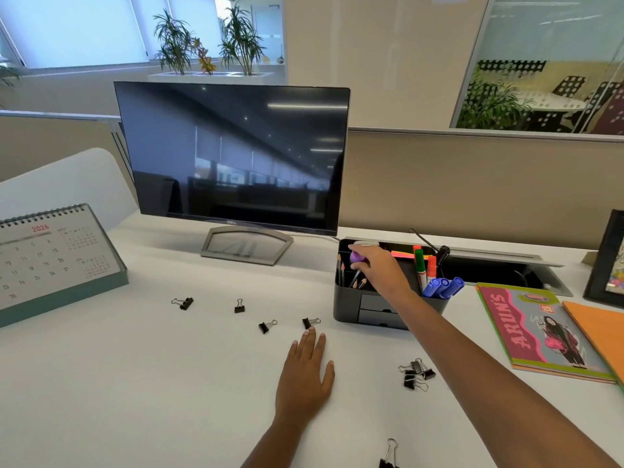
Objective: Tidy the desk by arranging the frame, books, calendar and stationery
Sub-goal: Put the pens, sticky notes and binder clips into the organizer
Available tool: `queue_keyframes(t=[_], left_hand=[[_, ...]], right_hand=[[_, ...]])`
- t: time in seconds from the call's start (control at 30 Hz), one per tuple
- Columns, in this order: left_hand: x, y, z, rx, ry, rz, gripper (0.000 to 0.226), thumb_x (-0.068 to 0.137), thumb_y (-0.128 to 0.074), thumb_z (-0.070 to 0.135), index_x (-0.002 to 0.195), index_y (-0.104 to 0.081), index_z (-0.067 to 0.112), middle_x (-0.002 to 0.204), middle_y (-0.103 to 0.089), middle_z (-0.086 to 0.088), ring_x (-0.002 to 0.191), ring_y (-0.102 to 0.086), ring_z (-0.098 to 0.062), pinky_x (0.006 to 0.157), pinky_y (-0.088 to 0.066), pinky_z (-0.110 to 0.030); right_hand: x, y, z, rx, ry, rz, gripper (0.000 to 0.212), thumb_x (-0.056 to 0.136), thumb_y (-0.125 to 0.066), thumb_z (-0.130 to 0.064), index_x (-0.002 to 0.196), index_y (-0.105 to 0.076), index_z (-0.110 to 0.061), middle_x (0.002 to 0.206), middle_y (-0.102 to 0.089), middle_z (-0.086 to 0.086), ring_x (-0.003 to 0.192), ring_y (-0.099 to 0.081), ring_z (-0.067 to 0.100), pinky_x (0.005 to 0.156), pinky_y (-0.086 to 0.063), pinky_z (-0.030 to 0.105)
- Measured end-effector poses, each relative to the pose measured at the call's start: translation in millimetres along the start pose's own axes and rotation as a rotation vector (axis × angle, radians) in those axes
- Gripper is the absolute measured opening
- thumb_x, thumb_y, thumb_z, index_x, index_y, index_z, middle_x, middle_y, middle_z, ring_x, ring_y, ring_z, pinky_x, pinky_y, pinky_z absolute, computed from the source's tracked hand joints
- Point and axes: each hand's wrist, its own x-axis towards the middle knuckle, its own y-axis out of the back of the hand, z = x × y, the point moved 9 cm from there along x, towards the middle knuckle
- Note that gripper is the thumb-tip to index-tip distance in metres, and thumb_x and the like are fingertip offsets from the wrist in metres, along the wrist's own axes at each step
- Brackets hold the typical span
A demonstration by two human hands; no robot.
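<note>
My right hand (378, 268) reaches over the black desk organiser (351, 305) and grips a small purple object (356, 257) above its left compartment. My left hand (305, 369) lies flat on the white desk (135, 383), fingers straight, fingertips just below a black binder clip (310, 322). More binder clips (239, 306) are scattered across the desk, and a small pile of clips (416, 373) lies under my right forearm. The desk calendar (50, 261) stands at the left. A colourful book (540, 332) and an orange folder (601, 336) lie at the right, with the black picture frame (606, 261) behind them.
A Dell monitor (233, 157) stands at the back centre on a grey stand. The organiser holds pencils, markers (420, 268) and blue pens (442, 287). An open cable tray (499, 271) runs behind it. One clip (390, 454) lies at the front edge.
</note>
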Motion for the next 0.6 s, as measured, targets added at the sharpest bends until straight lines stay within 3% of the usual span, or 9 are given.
queue_keyframes(t=[0.1, 0.23, 0.33, 0.47, 0.6], left_hand=[[0, 0, 1, -0.001, 0.012, -0.02, 0.049, 0.08, -0.038, 0.038, 0.116, -0.063, 0.016, 0.123, -0.063, -0.004, 0.113, -0.06, -0.016, 0.108, -0.008, -0.02], [-2, 1, 0, -0.002, 0.014, -0.038, 0.05, 0.08, -0.038, 0.038, 0.117, -0.063, 0.016, 0.123, -0.063, -0.004, 0.111, -0.062, -0.016, 0.108, -0.008, -0.02], [-2, 2, 0, 0.014, 0.018, -0.046, 0.049, 0.08, -0.037, 0.039, 0.116, -0.063, 0.017, 0.123, -0.063, -0.002, 0.111, -0.062, -0.014, 0.108, -0.007, -0.019], [-1, 5, -4, -0.002, 0.039, -0.029, 0.05, 0.08, -0.037, 0.038, 0.116, -0.064, 0.016, 0.122, -0.063, -0.004, 0.11, -0.062, -0.017, 0.107, -0.015, -0.022], [-1, 5, -5, -0.016, 0.046, -0.019, 0.05, 0.081, -0.037, 0.036, 0.116, -0.064, 0.013, 0.122, -0.063, -0.007, 0.111, -0.062, -0.02, 0.101, -0.026, -0.027]], right_hand=[[-1, -7, 0, -0.094, 0.032, -0.048, 0.036, 0.092, -0.051, -0.013, 0.128, -0.052, -0.011, 0.122, -0.058, 0.013, 0.11, -0.052, 0.025, 0.087, -0.037, 0.023], [-3, -12, -1, -0.194, 0.101, -0.048, 0.027, 0.094, -0.048, -0.016, 0.116, -0.062, -0.009, 0.118, -0.062, 0.011, 0.11, -0.054, 0.025, 0.093, -0.042, 0.033], [-17, -2, 1, -0.174, 0.113, 0.109, 0.027, 0.094, -0.048, -0.01, 0.118, -0.061, -0.006, 0.12, -0.06, 0.012, 0.113, -0.051, 0.025, 0.094, -0.038, 0.028], [-68, 20, -2, -0.055, 0.194, 0.402, 0.022, 0.086, -0.055, -0.001, 0.104, -0.066, 0.001, 0.1, -0.065, 0.016, 0.1, -0.056, 0.023, 0.087, -0.039, 0.017], [-131, 11, 10, -0.024, 0.19, 0.459, 0.033, 0.092, -0.043, -0.019, 0.102, -0.067, 0.0, 0.098, -0.065, 0.013, 0.1, -0.05, 0.014, 0.094, -0.034, 0.011]])
